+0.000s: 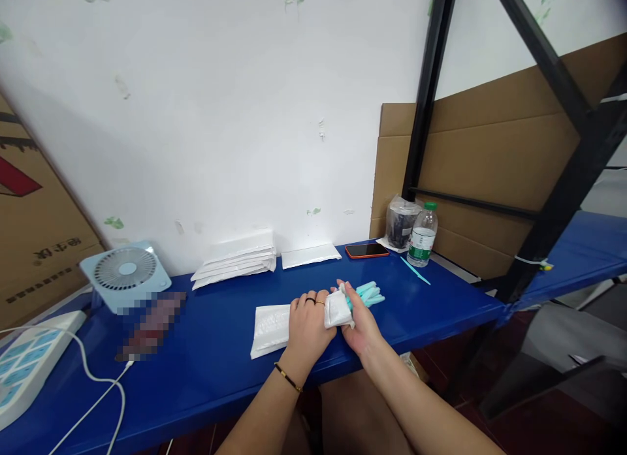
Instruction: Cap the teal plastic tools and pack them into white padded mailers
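Note:
A white padded mailer (270, 326) lies at the table's front, extending to the left from under my left hand (309, 324). My left hand is closed around white padded packaging, with its fingers folded over the top. Between my hands shows a bunched white end (338, 309); my left hand hides whether it joins the flat part. My right hand (363, 323) grips this end, thumb on top, its other fingers mostly hidden. A bundle of several light-blue plastic sticks (371, 294) pokes out to the right, beyond my right thumb.
Along the wall are a stack of white mailers (240, 259), a single mailer (311, 254), a phone (367, 250), a bagged dark cup (401, 225) and a bottle (423, 236). One loose blue stick (415, 271) lies at right. A fan (126, 272) and power strip (36, 360) stand left.

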Action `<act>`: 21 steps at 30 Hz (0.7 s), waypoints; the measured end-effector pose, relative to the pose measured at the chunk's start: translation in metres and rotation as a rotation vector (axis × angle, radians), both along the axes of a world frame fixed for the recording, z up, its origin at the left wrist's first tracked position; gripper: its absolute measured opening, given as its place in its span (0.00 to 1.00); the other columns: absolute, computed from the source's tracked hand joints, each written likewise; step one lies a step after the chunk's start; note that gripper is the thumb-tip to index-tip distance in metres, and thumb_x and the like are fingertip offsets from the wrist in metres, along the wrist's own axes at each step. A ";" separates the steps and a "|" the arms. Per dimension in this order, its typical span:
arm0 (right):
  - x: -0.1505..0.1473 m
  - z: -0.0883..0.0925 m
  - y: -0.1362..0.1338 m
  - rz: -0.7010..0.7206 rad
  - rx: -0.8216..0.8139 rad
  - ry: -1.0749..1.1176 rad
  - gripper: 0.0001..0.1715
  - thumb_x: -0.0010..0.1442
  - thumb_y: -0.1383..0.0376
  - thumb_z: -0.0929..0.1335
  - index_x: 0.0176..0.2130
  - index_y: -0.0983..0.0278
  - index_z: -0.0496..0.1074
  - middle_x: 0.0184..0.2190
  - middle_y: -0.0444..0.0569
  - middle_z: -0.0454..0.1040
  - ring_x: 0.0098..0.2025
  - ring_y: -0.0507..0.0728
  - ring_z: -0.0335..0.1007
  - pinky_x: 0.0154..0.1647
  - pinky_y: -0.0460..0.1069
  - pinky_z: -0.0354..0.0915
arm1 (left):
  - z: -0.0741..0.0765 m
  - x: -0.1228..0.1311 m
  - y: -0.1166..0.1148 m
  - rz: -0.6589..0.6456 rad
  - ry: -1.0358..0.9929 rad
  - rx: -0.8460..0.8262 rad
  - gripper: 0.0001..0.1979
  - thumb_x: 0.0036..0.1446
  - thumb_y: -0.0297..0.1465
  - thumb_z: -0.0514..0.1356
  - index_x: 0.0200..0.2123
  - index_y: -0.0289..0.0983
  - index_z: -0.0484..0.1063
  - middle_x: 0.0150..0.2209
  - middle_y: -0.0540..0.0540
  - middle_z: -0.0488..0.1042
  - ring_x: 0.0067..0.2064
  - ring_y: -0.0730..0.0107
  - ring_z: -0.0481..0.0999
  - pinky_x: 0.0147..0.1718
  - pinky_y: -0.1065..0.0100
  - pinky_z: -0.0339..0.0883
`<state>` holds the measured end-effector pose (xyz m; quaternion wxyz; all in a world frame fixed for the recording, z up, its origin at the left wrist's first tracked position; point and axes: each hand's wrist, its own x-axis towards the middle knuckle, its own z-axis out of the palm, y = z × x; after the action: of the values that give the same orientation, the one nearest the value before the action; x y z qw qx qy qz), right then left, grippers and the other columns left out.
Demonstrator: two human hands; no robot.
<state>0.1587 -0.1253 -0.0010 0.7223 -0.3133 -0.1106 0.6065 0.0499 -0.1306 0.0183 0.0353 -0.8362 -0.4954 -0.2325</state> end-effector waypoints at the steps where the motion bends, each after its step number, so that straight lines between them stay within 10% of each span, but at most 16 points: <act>1: -0.006 0.000 0.000 -0.018 0.017 -0.048 0.27 0.46 0.57 0.72 0.46 0.63 0.70 0.40 0.48 0.75 0.43 0.57 0.72 0.42 0.49 0.69 | -0.002 0.002 0.001 -0.007 0.006 0.021 0.21 0.50 0.32 0.56 0.49 0.40 0.61 0.41 0.43 0.68 0.43 0.58 0.65 0.41 0.61 0.53; 9: -0.019 0.009 -0.014 0.069 0.205 -0.481 0.33 0.46 0.58 0.73 0.51 0.60 0.66 0.46 0.50 0.72 0.50 0.60 0.66 0.52 0.52 0.62 | -0.009 0.004 0.012 -0.077 -0.040 -0.017 0.14 0.57 0.30 0.50 0.46 0.36 0.64 0.43 0.42 0.69 0.45 0.59 0.66 0.42 0.60 0.56; 16: 0.037 0.037 -0.014 0.326 0.656 -0.887 0.50 0.38 0.64 0.77 0.57 0.57 0.57 0.50 0.50 0.67 0.48 0.59 0.65 0.50 0.54 0.61 | 0.043 -0.027 0.034 -0.620 -0.374 -0.506 0.14 0.55 0.35 0.55 0.43 0.35 0.67 0.44 0.43 0.70 0.44 0.64 0.69 0.44 0.65 0.61; 21: 0.063 0.083 0.002 0.284 0.779 -1.277 0.18 0.46 0.62 0.73 0.39 0.63 0.73 0.38 0.49 0.71 0.37 0.55 0.67 0.39 0.50 0.65 | 0.074 -0.035 0.046 -0.785 -0.520 -0.745 0.19 0.48 0.32 0.60 0.44 0.34 0.65 0.39 0.45 0.70 0.38 0.69 0.69 0.39 0.68 0.63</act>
<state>0.2218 -0.1232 0.0817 0.4915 -0.3086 -0.7523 0.3119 0.0148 -0.0846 0.0927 -0.4710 -0.8285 -0.1899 -0.2361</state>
